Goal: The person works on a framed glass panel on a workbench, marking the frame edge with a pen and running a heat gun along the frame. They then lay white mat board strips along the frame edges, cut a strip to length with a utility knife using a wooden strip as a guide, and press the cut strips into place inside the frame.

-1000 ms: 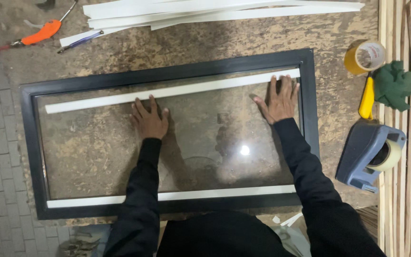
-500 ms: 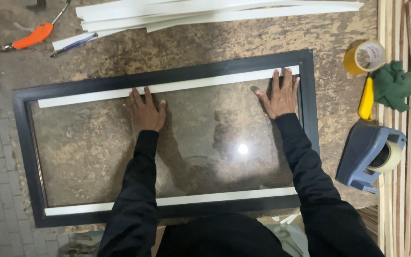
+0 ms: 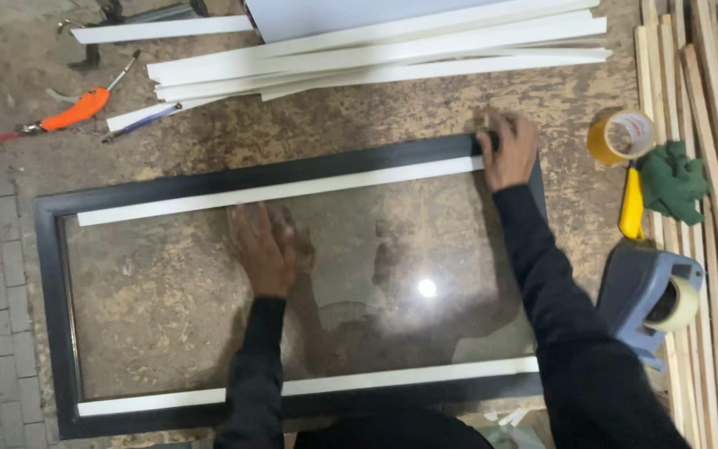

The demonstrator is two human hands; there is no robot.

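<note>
Moved: since half a second ago I see my right hand point(image 3: 508, 150) gone from the glass up to the frame's far right corner, and my left hand point(image 3: 264, 248) slid down toward the middle of the pane; the view has tilted, so the far stack of strips shows more.
Hidden: my right fingers curl over something small and dark at the corner; I cannot make out what it is, nor whether they are clamped on it. My sleeves and body cover the near middle of the frame point(image 3: 50, 316). The left hand is blurred.
Left fingers: spread flat and apart on the glass point(image 3: 159, 308), gripping nothing.
Frame: black, rectangular, lying flat on the desk point(image 3: 425, 108), glass inside it.
Strips in frame: one white strip point(image 3: 276, 193) along the far inner edge, touching the right hand at its end; another white strip point(image 3: 409, 377) along the near inner edge.
Cut off: the pile of white strips point(image 3: 376, 50) at the far edge runs out of view at the top; the wooden slats point(image 3: 708, 125) at the right are cut by the picture's side.
Tape: a yellowish roll point(image 3: 621, 137) stands just beside the corner; a grey-blue dispenser point(image 3: 646, 295) holds a pale roll, near my right arm.
Between them: a green cloth point(image 3: 671, 181) lies partly on a yellow tool point(image 3: 631, 208).
Far left: an orange-handled tool point(image 3: 72, 112) and a pen point(image 3: 139, 123), well apart from both hands.
</note>
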